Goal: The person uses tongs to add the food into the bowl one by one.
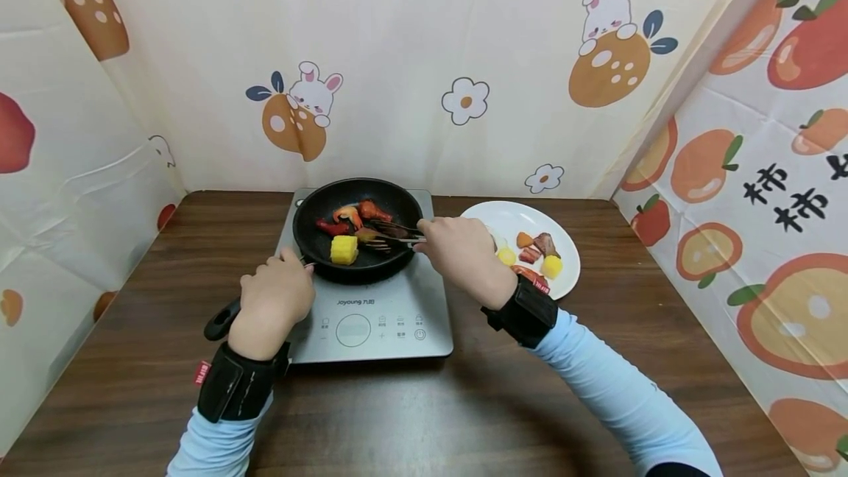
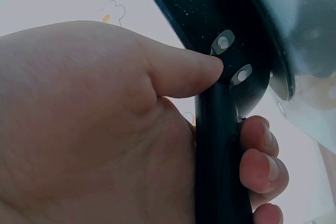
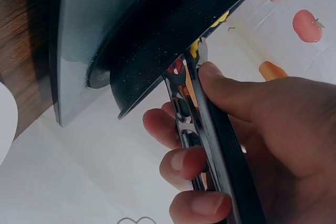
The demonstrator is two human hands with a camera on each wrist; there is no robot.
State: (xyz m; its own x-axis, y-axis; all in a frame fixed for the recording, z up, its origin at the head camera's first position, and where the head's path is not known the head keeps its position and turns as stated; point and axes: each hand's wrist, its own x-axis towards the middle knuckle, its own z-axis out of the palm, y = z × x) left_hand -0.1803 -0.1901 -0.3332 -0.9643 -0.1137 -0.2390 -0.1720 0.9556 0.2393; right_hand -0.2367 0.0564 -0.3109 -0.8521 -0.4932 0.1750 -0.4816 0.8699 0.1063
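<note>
My left hand grips the black handle of a frying pan, thumb along its top near the rivets. The pan sits on a silver induction cooker. Metal tongs with fork-like ends are held in my right hand, fingers wrapped around both arms. The tong ends reach into the pan's right side, by brownish food. Also in the pan lie a yellow corn piece, a red pepper-like piece and orange-red pieces. Whether the tongs pinch any food, I cannot tell.
A white plate with meat pieces, yellow chunks and an orange piece stands right of the cooker, partly behind my right hand and wrist. The wooden table meets printed cloth walls at the back and sides.
</note>
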